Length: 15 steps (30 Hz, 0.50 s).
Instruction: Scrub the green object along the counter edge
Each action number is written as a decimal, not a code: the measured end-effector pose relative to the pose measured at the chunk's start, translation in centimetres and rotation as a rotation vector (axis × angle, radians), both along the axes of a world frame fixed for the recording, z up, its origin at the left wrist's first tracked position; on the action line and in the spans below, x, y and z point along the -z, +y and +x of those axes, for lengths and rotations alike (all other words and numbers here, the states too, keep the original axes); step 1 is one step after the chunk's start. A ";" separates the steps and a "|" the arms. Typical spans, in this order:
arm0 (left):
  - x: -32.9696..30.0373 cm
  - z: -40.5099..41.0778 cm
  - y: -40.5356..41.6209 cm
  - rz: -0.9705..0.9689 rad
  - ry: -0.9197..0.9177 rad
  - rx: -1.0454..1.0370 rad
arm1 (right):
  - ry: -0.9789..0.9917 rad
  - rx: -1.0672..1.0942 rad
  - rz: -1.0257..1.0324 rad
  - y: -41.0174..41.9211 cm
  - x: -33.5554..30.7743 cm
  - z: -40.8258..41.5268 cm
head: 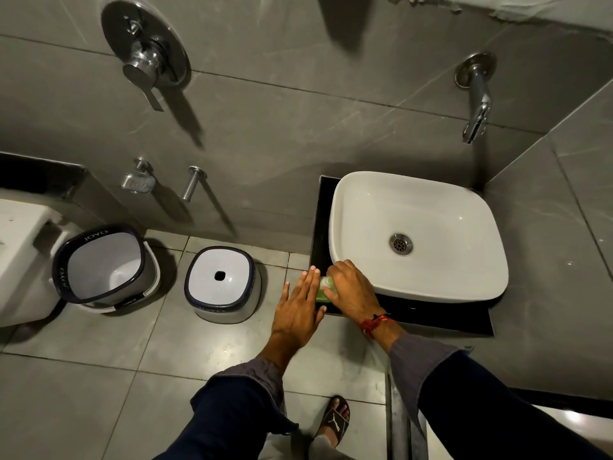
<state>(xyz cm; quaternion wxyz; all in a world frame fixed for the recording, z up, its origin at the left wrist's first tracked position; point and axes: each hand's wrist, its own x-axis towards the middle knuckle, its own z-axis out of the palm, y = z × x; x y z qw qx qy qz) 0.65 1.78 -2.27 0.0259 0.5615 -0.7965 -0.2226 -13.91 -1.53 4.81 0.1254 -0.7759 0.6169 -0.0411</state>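
My right hand point(351, 288) grips a small green and white object point(322, 290), seemingly a sponge or soap, at the near left corner of the black counter point(431, 317), right beside the white basin point(418, 234). Most of the green object is hidden under the fingers. My left hand point(298, 303) lies flat with straight fingers against the left side of the green object, over the counter's edge. A red thread band is tied round my right wrist.
A wall tap point(477, 104) juts out above the basin. On the tiled floor stand a white bucket point(102, 263) and an upturned white stool point(222, 283). A toilet point(23, 260) is at far left. A mixer valve point(146, 58), soap dish point(137, 184) and peg are on the wall.
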 end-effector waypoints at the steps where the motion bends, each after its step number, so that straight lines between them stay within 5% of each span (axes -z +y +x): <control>1: -0.1 -0.2 -0.1 0.000 -0.008 -0.001 | 0.021 0.019 0.006 -0.2 0.0 0.1; 15: 0.1 -1.1 0.0 -0.022 -0.119 0.020 | -0.117 0.163 0.001 1.0 1.0 0.6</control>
